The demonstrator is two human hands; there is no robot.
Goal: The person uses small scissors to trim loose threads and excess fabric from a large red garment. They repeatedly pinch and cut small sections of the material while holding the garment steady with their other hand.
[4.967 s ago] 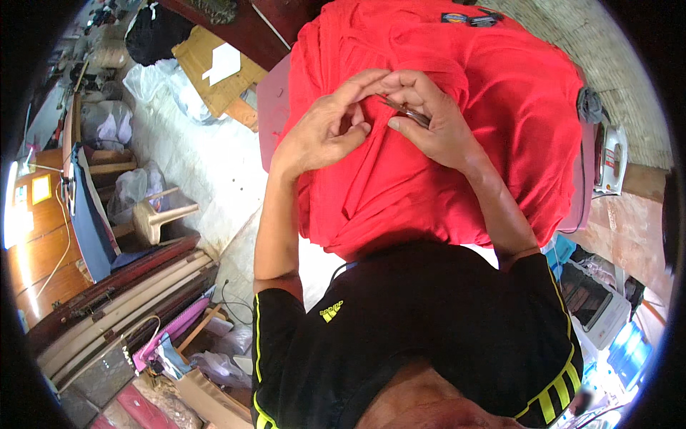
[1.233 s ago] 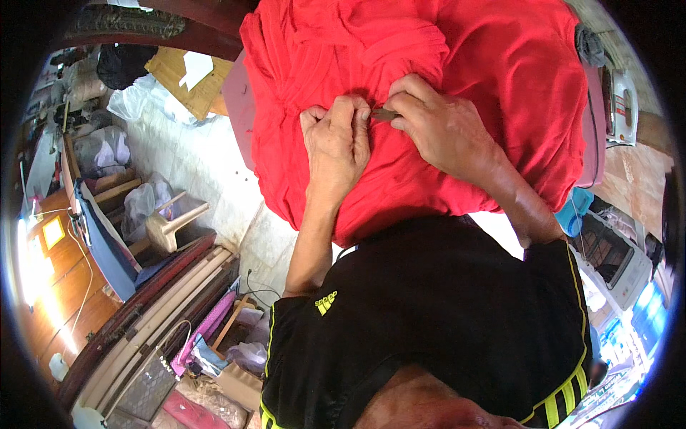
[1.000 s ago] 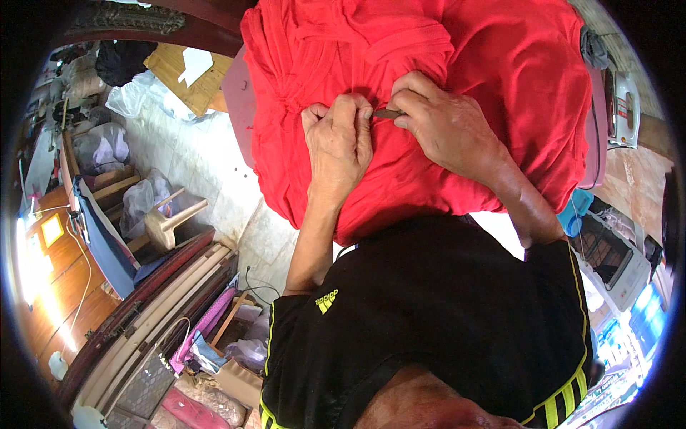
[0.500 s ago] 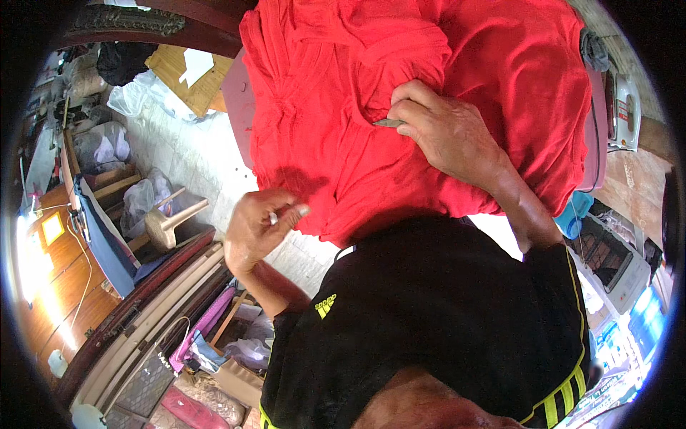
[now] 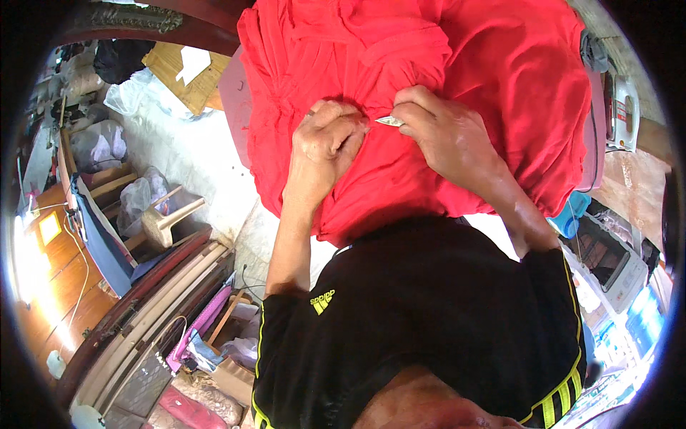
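Observation:
A large red cloth garment [image 5: 514,79] lies bunched and folded in front of me, with seams and gathers running across its left half. My right hand [image 5: 449,139] is closed around a small pointed metal blade [image 5: 389,121]. Its bright tip sticks out to the left, and the rest of the tool is hidden in my fingers. Just left of that tip, my left hand [image 5: 323,143] rests on the garment with curled fingers, pinching the fabric near a seam. A narrow gap separates the fingers from the blade.
Beneath the cloth, a mauve board edge [image 5: 234,107] shows. A white iron [image 5: 626,113] stands at the far right, above a light blue container [image 5: 572,214]. On the left are a wooden stool [image 5: 161,223], a wooden board [image 5: 179,75] and long stacked rails [image 5: 153,314].
My left hand has moved up and right from the garment's near left edge and now grips the cloth by the blade. My right hand stays nearly in place, the blade slightly turned.

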